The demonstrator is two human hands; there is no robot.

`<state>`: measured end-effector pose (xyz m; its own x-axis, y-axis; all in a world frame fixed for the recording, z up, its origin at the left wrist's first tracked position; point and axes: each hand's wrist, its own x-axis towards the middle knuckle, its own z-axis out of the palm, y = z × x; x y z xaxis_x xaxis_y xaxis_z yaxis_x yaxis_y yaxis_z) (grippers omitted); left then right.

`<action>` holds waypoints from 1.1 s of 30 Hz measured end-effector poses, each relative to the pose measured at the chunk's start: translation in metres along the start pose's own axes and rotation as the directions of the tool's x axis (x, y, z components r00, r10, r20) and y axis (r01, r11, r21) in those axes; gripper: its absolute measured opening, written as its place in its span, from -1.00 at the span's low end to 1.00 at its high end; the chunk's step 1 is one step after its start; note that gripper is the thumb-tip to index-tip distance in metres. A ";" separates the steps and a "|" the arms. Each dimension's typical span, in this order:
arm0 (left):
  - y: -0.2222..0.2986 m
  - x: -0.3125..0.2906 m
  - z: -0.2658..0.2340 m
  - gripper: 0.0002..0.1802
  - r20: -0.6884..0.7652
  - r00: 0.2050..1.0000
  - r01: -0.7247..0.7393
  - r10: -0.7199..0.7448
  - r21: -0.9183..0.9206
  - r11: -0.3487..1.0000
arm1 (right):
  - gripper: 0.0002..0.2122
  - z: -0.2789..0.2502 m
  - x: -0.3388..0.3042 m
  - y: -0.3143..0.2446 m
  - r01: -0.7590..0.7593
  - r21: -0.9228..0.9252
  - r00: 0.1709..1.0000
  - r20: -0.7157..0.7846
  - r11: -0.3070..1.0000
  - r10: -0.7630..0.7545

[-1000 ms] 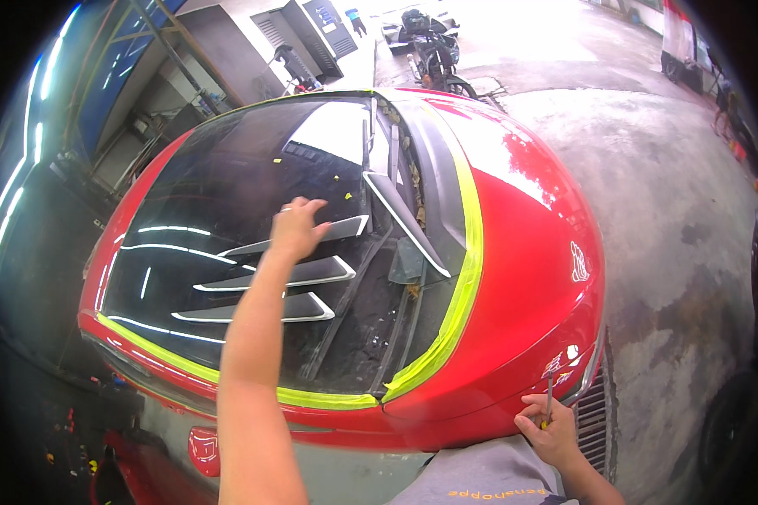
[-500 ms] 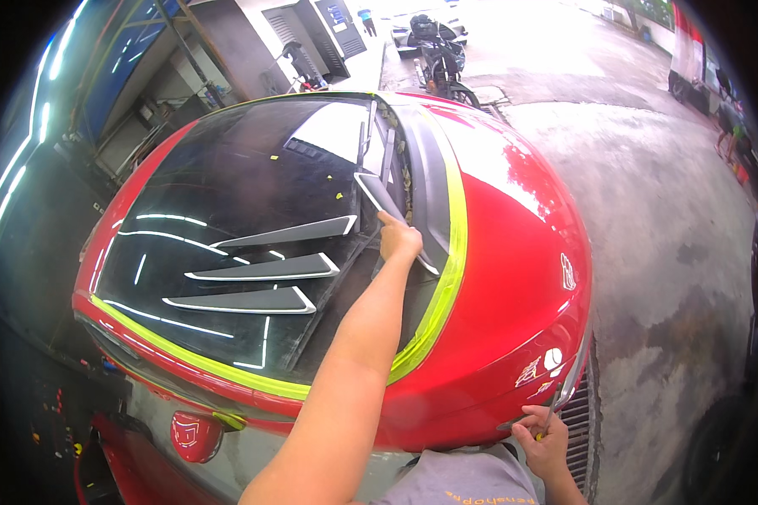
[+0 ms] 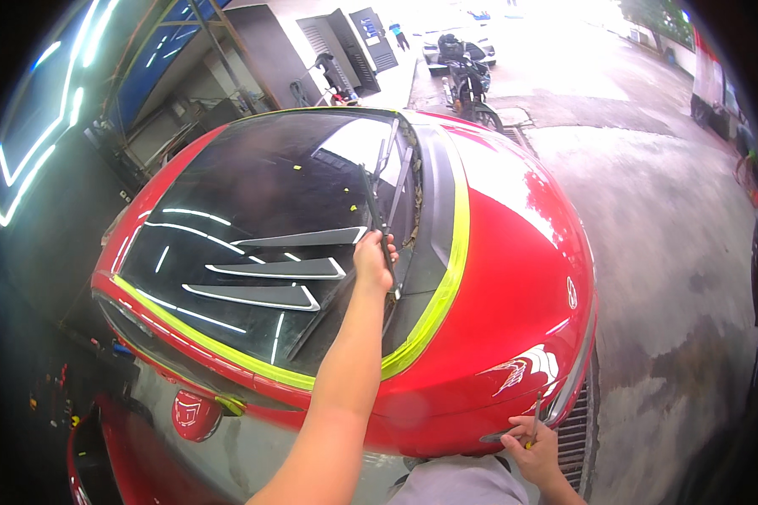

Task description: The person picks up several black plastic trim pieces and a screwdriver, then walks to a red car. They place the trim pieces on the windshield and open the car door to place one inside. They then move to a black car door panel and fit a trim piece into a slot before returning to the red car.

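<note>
My left hand [image 3: 372, 263] is closed around a long, dark trim piece [image 3: 387, 244] above the lower part of a red car's windshield [image 3: 253, 181]. The piece shows nearly edge-on. To its left, three wedge-shaped grey trim pieces [image 3: 282, 268] with pale edges lie side by side on the glass. My right hand [image 3: 535, 454] is low beside the car's front corner. Between its fingers is a slim tool [image 3: 536, 421] with a metallic shaft and a bit of yellow; its kind is unclear.
Yellow-green tape [image 3: 434, 328] borders the windshield. Wiper arms [image 3: 400, 181] lie near the glass's base. The red hood [image 3: 514, 252] spreads to the right, with a floor grate [image 3: 579, 429] beyond the bumper. A side mirror [image 3: 196, 415] juts out. A motorcycle [image 3: 470, 84] stands behind.
My left hand has turned the trim piece, so its pale-edged face no longer shows, and shifted it left toward the other pieces. My right hand still holds the slim tool. The view has shifted slightly.
</note>
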<state>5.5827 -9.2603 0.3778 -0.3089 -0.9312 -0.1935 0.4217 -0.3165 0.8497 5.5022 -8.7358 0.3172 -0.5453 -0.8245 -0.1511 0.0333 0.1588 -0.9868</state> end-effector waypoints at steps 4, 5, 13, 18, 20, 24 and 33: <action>0.049 -0.114 -0.015 -0.53 0.509 0.861 0.232 0.009 -0.408 0.883 | -0.61 -0.003 0.012 -0.014 -0.002 -0.102 0.986 0.168 0.995 0.019; 0.052 -0.133 -0.028 -0.47 0.555 0.829 0.209 0.071 -0.425 0.881 | -0.60 0.000 0.014 -0.020 0.012 -0.121 0.977 0.212 0.993 0.014; 0.094 -0.240 -0.107 -0.38 0.558 0.801 0.128 0.214 -0.509 0.851 | -0.57 0.044 0.012 -0.036 0.154 -0.200 0.885 0.463 0.968 -0.046; 0.123 -0.321 -0.179 -0.36 0.497 0.823 -0.020 0.273 -0.456 0.890 | -0.58 0.097 -0.022 -0.042 0.259 -0.269 0.792 0.609 0.928 -0.044; 0.134 -0.365 -0.219 -0.37 0.459 0.846 -0.062 0.271 -0.421 0.905 | -0.64 0.126 -0.047 -0.047 0.297 -0.312 0.738 0.675 0.903 -0.009; 0.147 -0.483 -0.319 -0.33 0.319 0.873 -0.331 0.368 -0.168 0.929 | -0.76 0.193 -0.117 -0.047 0.375 -0.372 0.641 0.766 0.849 0.053; 0.032 -0.786 -0.530 -0.59 -0.495 0.849 -0.131 0.186 0.145 0.981 | -0.60 0.355 -0.270 0.001 0.502 -0.418 0.364 0.896 0.757 0.254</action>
<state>6.2910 -8.6341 0.2972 0.2386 -0.9388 -0.2486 0.3300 -0.1624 0.9299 5.9462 -8.7060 0.3363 0.5605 -0.7466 -0.3584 -0.5988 -0.0665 -0.7981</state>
